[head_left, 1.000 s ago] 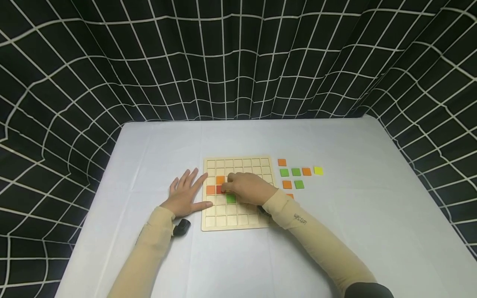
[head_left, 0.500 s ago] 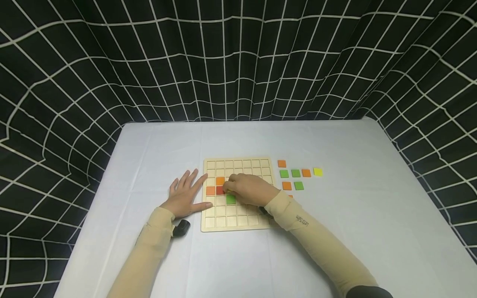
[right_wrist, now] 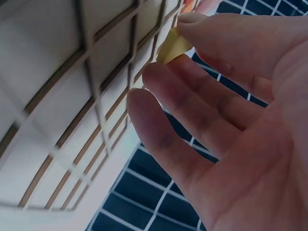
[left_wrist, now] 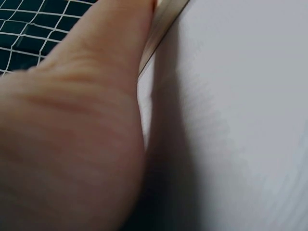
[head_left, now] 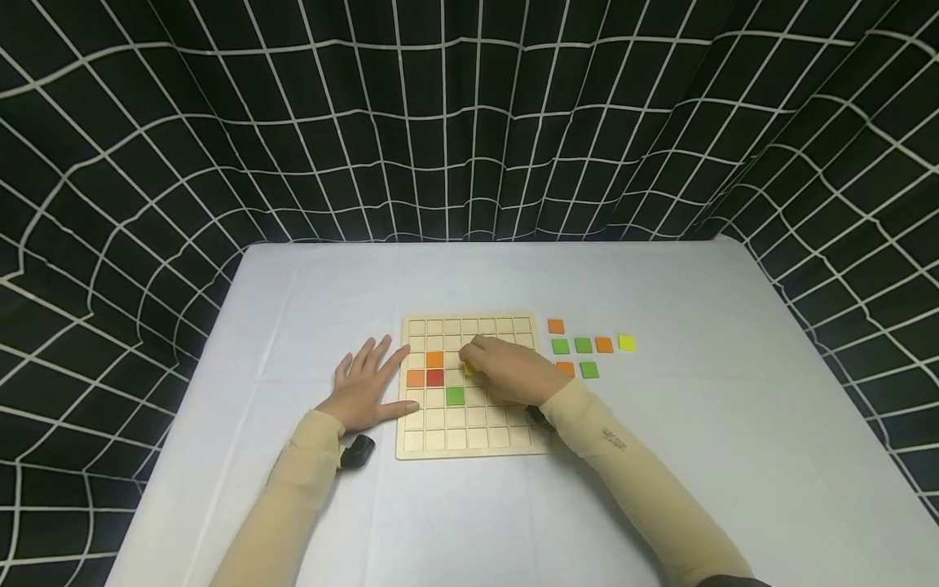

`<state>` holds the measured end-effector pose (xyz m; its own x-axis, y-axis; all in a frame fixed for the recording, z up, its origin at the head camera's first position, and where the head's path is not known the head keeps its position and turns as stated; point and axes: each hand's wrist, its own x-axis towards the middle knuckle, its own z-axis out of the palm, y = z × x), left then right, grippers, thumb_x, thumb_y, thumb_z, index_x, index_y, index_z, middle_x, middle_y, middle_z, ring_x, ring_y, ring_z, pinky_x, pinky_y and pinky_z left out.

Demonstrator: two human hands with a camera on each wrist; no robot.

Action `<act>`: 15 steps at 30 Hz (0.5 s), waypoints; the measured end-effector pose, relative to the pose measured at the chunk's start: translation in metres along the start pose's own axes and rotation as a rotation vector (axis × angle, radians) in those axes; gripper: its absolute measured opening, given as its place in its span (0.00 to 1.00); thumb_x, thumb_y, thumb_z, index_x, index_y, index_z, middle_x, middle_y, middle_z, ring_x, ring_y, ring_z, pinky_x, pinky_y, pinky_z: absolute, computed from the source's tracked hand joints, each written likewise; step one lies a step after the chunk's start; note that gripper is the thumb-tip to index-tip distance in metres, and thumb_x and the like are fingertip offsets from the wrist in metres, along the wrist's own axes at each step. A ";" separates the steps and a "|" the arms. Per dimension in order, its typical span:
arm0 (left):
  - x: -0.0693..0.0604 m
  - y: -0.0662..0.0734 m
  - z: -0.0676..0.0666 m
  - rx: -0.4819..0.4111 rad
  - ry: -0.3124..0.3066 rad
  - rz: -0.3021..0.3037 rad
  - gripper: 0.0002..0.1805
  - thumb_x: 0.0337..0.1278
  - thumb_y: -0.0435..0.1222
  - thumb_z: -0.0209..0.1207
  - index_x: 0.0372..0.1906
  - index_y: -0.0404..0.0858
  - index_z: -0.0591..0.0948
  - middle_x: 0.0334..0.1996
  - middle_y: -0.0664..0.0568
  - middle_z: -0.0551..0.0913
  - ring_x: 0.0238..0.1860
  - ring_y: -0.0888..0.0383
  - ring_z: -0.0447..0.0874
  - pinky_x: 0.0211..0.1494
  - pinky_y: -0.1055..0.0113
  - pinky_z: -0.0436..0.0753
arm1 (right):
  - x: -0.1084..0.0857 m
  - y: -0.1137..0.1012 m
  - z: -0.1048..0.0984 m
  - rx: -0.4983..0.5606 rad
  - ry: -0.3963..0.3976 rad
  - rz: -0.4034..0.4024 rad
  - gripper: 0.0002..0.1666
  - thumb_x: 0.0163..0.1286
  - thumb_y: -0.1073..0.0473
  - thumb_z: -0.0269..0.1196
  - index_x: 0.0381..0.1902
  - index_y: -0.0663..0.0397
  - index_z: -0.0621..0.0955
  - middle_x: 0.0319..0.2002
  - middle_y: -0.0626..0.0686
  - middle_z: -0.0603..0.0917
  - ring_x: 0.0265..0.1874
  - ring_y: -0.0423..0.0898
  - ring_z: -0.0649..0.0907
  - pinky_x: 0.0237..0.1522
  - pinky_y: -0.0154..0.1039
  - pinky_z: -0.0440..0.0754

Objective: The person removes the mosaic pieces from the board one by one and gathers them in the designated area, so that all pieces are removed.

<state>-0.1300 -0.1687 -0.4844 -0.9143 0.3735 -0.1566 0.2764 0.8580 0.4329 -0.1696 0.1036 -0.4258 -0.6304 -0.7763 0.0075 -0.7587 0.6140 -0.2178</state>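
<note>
While the right hand [head_left: 513, 368] pinches a thin, square yellow tile [head_left: 471, 369] between thumb and fingers near the middle of the pale wooden gridded board [head_left: 456, 417], the left hand [head_left: 359, 391] lies spread wide at the board's left edge, thumb crossing onto it, gripping nothing. The right wrist view has the held tile tilted to the board's face; can't tell if it touches.

On the board, left half: a square orange tile [head_left: 435, 359], a square red tile [head_left: 435, 377] nearer the person, a salmon-orange square tile [head_left: 415, 378] by the left edge, a square green tile [head_left: 455, 396] near the centre. Right of the board: loose orange, green and yellow squares on the white-covered table [head_left: 660, 456]; one orange loose square [head_left: 565, 369] is part hidden by the right wrist.

Risks, my read:
- Held tile is small, only part of it gripped. Uneven finger pressure could flip or drop it.
- Let go while tilted, it could catch a cell ridge and sit crooked.
- Knuckles block the view of the cells below, so an off-by-one cell is plausible.
- A low wrist on the board's right side could drag the loose squares.
- Left thumb load is light as far as I can judge; a sideways push could skid the board.
</note>
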 end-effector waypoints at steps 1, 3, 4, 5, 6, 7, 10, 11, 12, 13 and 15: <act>0.000 0.001 -0.001 0.001 -0.002 -0.001 0.51 0.54 0.65 0.56 0.77 0.51 0.47 0.77 0.43 0.38 0.76 0.41 0.30 0.71 0.37 0.35 | -0.002 0.002 0.000 0.002 0.011 0.004 0.12 0.65 0.65 0.62 0.47 0.52 0.77 0.40 0.46 0.78 0.37 0.40 0.78 0.42 0.34 0.80; -0.001 0.002 -0.002 0.004 -0.006 -0.004 0.51 0.54 0.64 0.56 0.77 0.51 0.47 0.77 0.43 0.38 0.76 0.41 0.30 0.71 0.37 0.35 | -0.006 0.007 -0.001 0.007 0.035 0.009 0.12 0.65 0.65 0.63 0.46 0.53 0.77 0.39 0.46 0.77 0.38 0.41 0.77 0.42 0.34 0.80; -0.001 0.003 -0.003 0.008 -0.011 -0.008 0.51 0.54 0.64 0.56 0.77 0.51 0.46 0.77 0.44 0.38 0.76 0.42 0.30 0.71 0.38 0.35 | -0.008 0.010 -0.002 0.007 0.045 0.010 0.12 0.65 0.64 0.63 0.46 0.52 0.77 0.39 0.46 0.77 0.38 0.41 0.77 0.42 0.34 0.80; -0.001 0.003 -0.003 0.008 -0.010 -0.009 0.51 0.54 0.64 0.56 0.77 0.51 0.46 0.77 0.43 0.38 0.76 0.42 0.30 0.71 0.38 0.35 | -0.009 0.013 -0.002 0.006 0.052 0.012 0.11 0.65 0.64 0.63 0.45 0.53 0.77 0.39 0.46 0.77 0.37 0.41 0.77 0.42 0.34 0.80; -0.001 0.003 -0.003 0.008 -0.010 -0.010 0.51 0.54 0.64 0.56 0.77 0.51 0.46 0.77 0.43 0.38 0.76 0.42 0.30 0.71 0.38 0.35 | -0.011 0.016 -0.002 0.006 0.060 0.017 0.12 0.65 0.64 0.64 0.45 0.53 0.77 0.39 0.46 0.77 0.37 0.41 0.77 0.42 0.33 0.80; 0.000 0.003 -0.002 0.006 -0.007 -0.007 0.51 0.54 0.64 0.56 0.77 0.51 0.46 0.77 0.43 0.38 0.76 0.42 0.30 0.71 0.37 0.35 | -0.013 0.019 -0.003 0.011 0.067 0.027 0.12 0.64 0.64 0.64 0.45 0.53 0.77 0.38 0.46 0.77 0.37 0.41 0.77 0.42 0.34 0.79; 0.000 0.001 0.000 0.000 0.005 -0.002 0.51 0.54 0.65 0.56 0.77 0.51 0.47 0.77 0.43 0.39 0.76 0.41 0.31 0.71 0.37 0.35 | -0.020 0.030 -0.006 0.018 0.083 0.061 0.12 0.63 0.65 0.65 0.44 0.54 0.77 0.39 0.47 0.78 0.38 0.42 0.78 0.42 0.34 0.80; 0.000 0.000 0.000 0.000 0.010 0.001 0.51 0.54 0.65 0.55 0.77 0.51 0.47 0.77 0.43 0.39 0.76 0.41 0.31 0.71 0.36 0.36 | -0.023 0.034 -0.007 0.026 0.087 0.075 0.11 0.63 0.65 0.65 0.43 0.55 0.77 0.39 0.48 0.78 0.38 0.42 0.78 0.41 0.35 0.80; 0.001 -0.001 0.001 0.006 0.009 -0.001 0.52 0.53 0.66 0.54 0.77 0.52 0.46 0.77 0.44 0.39 0.76 0.41 0.31 0.71 0.37 0.36 | -0.026 0.038 -0.009 0.036 0.092 0.091 0.11 0.63 0.66 0.65 0.42 0.55 0.77 0.39 0.48 0.78 0.37 0.43 0.78 0.41 0.36 0.80; 0.001 -0.002 0.002 0.013 0.009 -0.002 0.52 0.53 0.67 0.54 0.77 0.53 0.46 0.77 0.44 0.38 0.76 0.42 0.31 0.71 0.37 0.36 | -0.028 0.042 -0.011 0.046 0.096 0.110 0.09 0.64 0.65 0.65 0.41 0.55 0.77 0.38 0.49 0.78 0.37 0.43 0.78 0.40 0.36 0.80; 0.001 -0.003 0.003 0.015 0.007 -0.003 0.52 0.52 0.68 0.53 0.77 0.53 0.45 0.77 0.44 0.38 0.76 0.42 0.31 0.71 0.37 0.36 | -0.034 0.051 -0.014 0.061 0.097 0.143 0.07 0.64 0.66 0.64 0.39 0.56 0.78 0.38 0.49 0.78 0.37 0.44 0.78 0.40 0.37 0.80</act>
<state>-0.1311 -0.1699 -0.4888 -0.9173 0.3681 -0.1519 0.2777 0.8647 0.4186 -0.1887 0.1633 -0.4234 -0.7466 -0.6621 0.0654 -0.6502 0.7053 -0.2825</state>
